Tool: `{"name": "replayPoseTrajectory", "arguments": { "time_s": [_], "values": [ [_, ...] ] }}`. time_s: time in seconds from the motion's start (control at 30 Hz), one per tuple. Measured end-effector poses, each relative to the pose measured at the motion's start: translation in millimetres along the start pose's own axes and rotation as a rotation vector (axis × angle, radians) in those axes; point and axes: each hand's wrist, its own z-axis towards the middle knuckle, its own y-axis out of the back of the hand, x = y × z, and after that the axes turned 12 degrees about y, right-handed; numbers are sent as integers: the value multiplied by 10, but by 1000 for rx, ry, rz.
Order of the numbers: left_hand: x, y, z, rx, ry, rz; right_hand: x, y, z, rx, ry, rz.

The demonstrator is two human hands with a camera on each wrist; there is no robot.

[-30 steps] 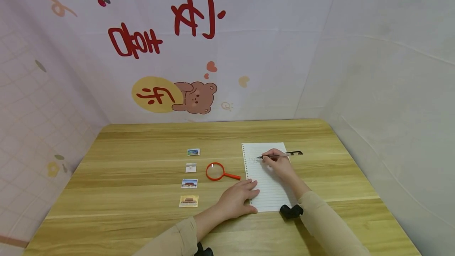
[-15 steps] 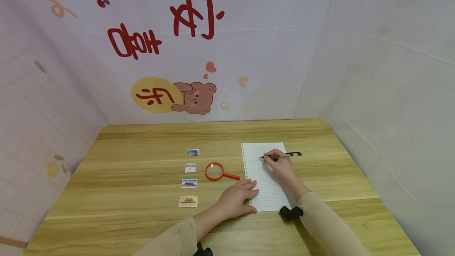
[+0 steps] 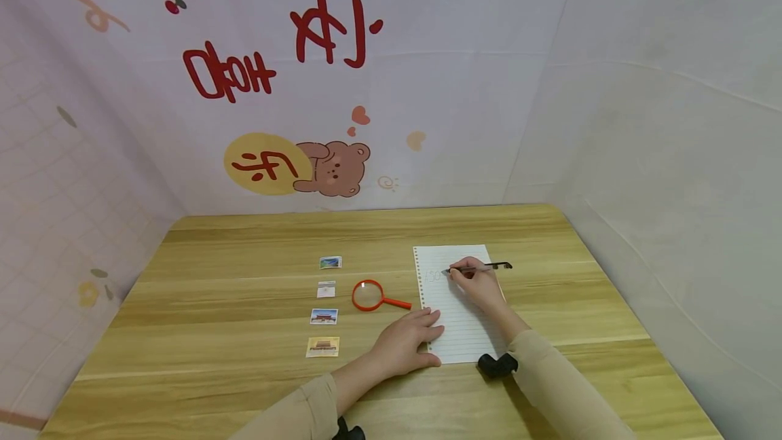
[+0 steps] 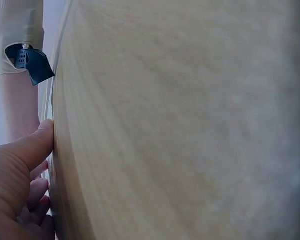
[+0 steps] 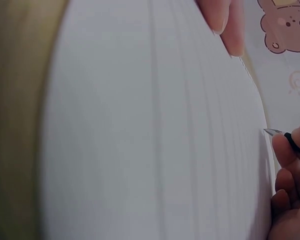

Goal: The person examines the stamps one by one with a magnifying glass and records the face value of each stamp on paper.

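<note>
A lined sheet of paper (image 3: 467, 331) with punched holes down its left side lies on the table. My right hand (image 3: 479, 285) pinches a pen (image 3: 497, 265), its tip at the upper part of the sheet beside faint handwritten figures (image 3: 432, 276). In the right wrist view the pen's metal tip (image 5: 271, 131) meets the paper. Fingers spread, my left hand (image 3: 404, 343) rests on the sheet's lower left edge. Just beyond it lies a red magnifying glass (image 3: 397, 303), its handle toward the sheet. Several small picture stamps (image 3: 324, 316) stand in a column to the left.
The wooden table (image 3: 214, 304) reaches to white cloth walls at the back and sides. A cartoon bear (image 3: 339, 168) and red characters are printed on the back cloth. A black wrist device (image 3: 497, 365) sits at my right cuff.
The pen tip has made small movements along the top of the sheet, with more of the figures now showing. My left hand stays in place on the paper.
</note>
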Motion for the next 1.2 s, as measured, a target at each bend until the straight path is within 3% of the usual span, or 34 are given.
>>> {"name": "replayPoseTrajectory", "arguments": {
  "time_s": [0.37,0.63,0.9,1.2],
  "values": [
    [-3,13,-4,5,3,2,-22,8,-5,-38,-11,32],
    [-8,16,-6,10,5,16,-2,18,-14,12,-51,72],
    [-3,13,-5,3,0,6,-26,8,-13,25,-46,34],
    [-7,24,-1,16,5,-1,-53,29,-14,-31,4,-13]
  ]
}}
